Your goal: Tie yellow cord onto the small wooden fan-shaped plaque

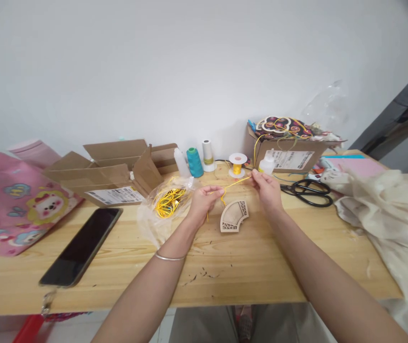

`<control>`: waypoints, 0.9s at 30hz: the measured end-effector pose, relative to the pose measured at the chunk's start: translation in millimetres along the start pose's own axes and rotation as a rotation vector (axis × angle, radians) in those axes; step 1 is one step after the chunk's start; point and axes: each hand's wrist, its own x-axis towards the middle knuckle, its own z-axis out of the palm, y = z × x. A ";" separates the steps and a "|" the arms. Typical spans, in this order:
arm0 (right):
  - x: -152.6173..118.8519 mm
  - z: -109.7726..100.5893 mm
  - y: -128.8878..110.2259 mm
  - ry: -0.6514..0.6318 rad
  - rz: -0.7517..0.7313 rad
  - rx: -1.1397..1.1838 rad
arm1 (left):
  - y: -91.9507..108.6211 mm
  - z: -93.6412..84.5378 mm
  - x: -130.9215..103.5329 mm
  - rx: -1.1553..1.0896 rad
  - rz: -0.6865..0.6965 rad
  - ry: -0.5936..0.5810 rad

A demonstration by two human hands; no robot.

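A yellow cord (pixel 238 182) runs taut between my two hands above the table. My left hand (pixel 204 202) pinches one part of it, and a short tail hangs below those fingers. The other part is pinched between the fingertips of my right hand (pixel 266 188). From the cord near my left fingers dangles a fan-shaped wooden piece (pixel 233 218) with cut-out lattice ends. It hangs just over the tabletop or touches it; I cannot tell which. Behind my hands stands a spool of yellow thread (pixel 237 168). A small white bottle (pixel 267 164) is just beyond my right hand.
Left of my hands lie a plastic bag of yellow cords (pixel 170 202), a phone (pixel 81 247) and an open carton (pixel 114 174). A teal thread cone (pixel 194 163) stands at the back. Black scissors (pixel 311 190), a filled box (pixel 290 155) and cream cloth (pixel 400 224) are on the right.
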 end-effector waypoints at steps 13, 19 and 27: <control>-11.8 8.0 4.9 -0.401 -0.509 -0.815 | -0.5 -0.1 0.1 -0.014 0.016 -0.052; -10.9 8.2 9.0 -0.378 -0.356 -0.623 | 7.5 -5.0 -1.1 -0.109 -0.074 -0.205; -14.8 11.2 2.9 -0.427 -0.210 -0.496 | 5.8 -2.1 -2.0 -0.023 -0.024 -0.164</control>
